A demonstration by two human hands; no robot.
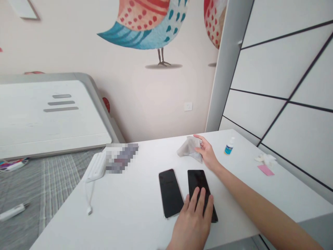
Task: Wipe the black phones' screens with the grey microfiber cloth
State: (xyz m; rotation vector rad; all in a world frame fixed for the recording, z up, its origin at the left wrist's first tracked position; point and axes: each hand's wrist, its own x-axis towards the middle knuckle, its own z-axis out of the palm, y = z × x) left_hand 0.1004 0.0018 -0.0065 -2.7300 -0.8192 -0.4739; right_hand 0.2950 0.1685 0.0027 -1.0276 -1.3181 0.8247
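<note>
Your white counter (125,215) fills the lower middle of the scene, its far edge near the wall. Your two bare hands work over it. The left hand (192,220) comes in over the near edge, loosely spread and palm down, its fingertips on the lower half of a dark phone (197,176); it grips nothing, and the light press seems meant to keep the phone from sliding. A second phone (170,194) lies just to the left, screen up, also toward the near edge, probably set there for easy reach. On the counter's left edge, toward the far left corner, a white device (96,167) lies with its cable trailing toward the near edge. Your right hand (208,154), half curled by the far edge, pinches a thin grey cloth (189,147) between thumb and fingers, perhaps so that most of its face hangs free; whether its lower part touches the counter, you cannot tell from here. Toward the far right corner, a small bottle (229,146) stands upright, likely the steadiest way to leave it. Near the right edge lie crumpled white scraps (266,159) and, just beside them, a pink slip (265,170), apparently kept out of your way.
</note>
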